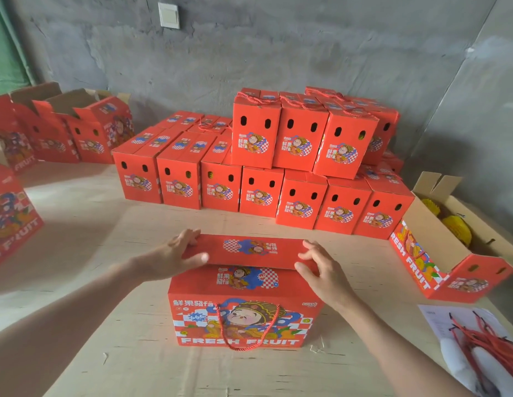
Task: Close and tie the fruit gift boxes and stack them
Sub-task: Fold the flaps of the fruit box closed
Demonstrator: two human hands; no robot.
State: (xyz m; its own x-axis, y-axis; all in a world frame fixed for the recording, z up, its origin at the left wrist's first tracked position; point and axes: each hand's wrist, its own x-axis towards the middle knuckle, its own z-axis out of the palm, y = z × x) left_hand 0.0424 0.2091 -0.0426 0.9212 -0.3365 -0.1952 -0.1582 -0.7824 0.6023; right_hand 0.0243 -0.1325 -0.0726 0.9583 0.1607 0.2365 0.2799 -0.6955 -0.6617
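A red fruit gift box (244, 316) stands on the floor in front of me, its printed front facing me, and a red rope handle (246, 328) hangs down over that front. Its far top flap (246, 249) is raised and slanted. My left hand (180, 253) grips the left end of this flap, thumb on the near face. My right hand (318, 267) holds the right end the same way. Behind stands a stack of closed red boxes (278, 167) in two layers, some with tied rope handles on top.
An open gift box (438, 253) with yellow netted fruit lies at right. A bundle of red ropes (476, 339) rests on white paper at lower right. Open red boxes (63, 130) stand at the back left, and another (11, 219) at the left edge. A grey wall (249, 53) is behind.
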